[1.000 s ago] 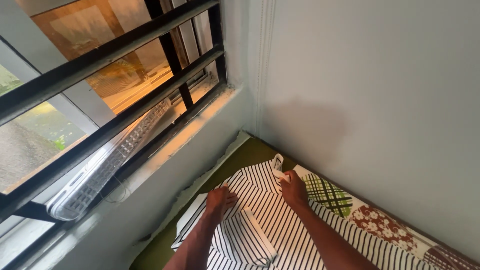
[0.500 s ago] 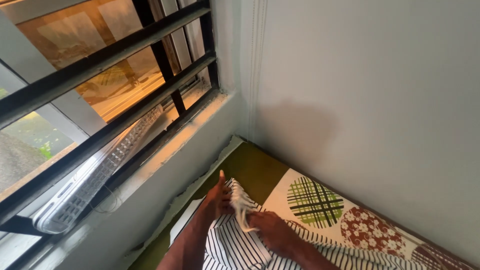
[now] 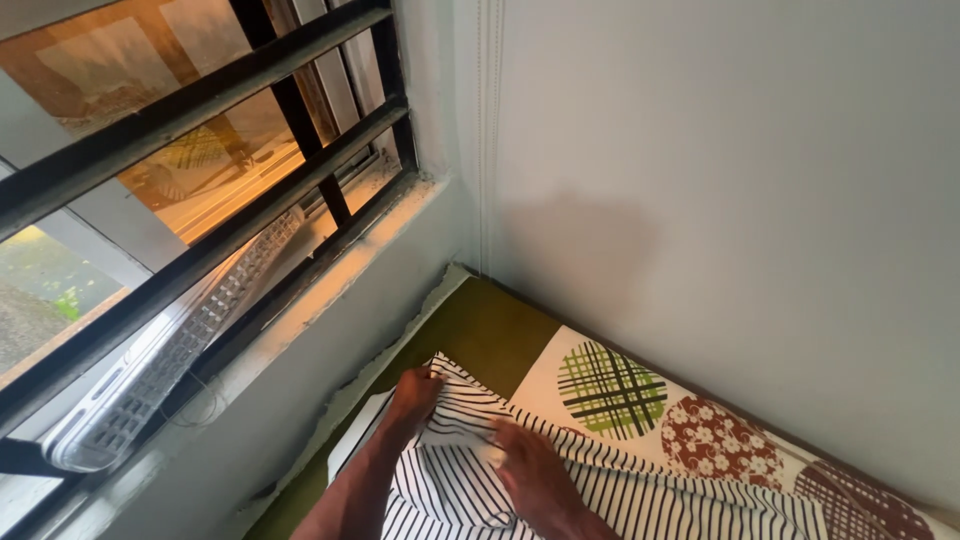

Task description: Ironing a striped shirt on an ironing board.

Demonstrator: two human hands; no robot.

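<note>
A head camera looked down into a room corner. 2 bare hands worked on a black-and-white striped cloth (image 3: 560, 480) that lay on a bed at the bottom of the view.

The left hand (image 3: 413, 395) pinched the cloth's far corner, fingers curled closed around the folded edge. The right hand (image 3: 530, 470) pressed flat on the cloth just beside it, palm down, fingers spread and not closed on anything. The 2 hands were near each other, both touching the cloth.

Under the cloth lay an olive-green sheet (image 3: 480, 335), bare toward the corner. To the right was a white cover (image 3: 640, 420) printed with round patches: 1 green plaid, others red-brown with small flowers.

A pale wall (image 3: 750, 200) rose behind the bed. On the left, a window with dark bars (image 3: 200, 100) sat above a ledge (image 3: 330, 290), where a long perforated grey object (image 3: 150, 375) rested.
</note>
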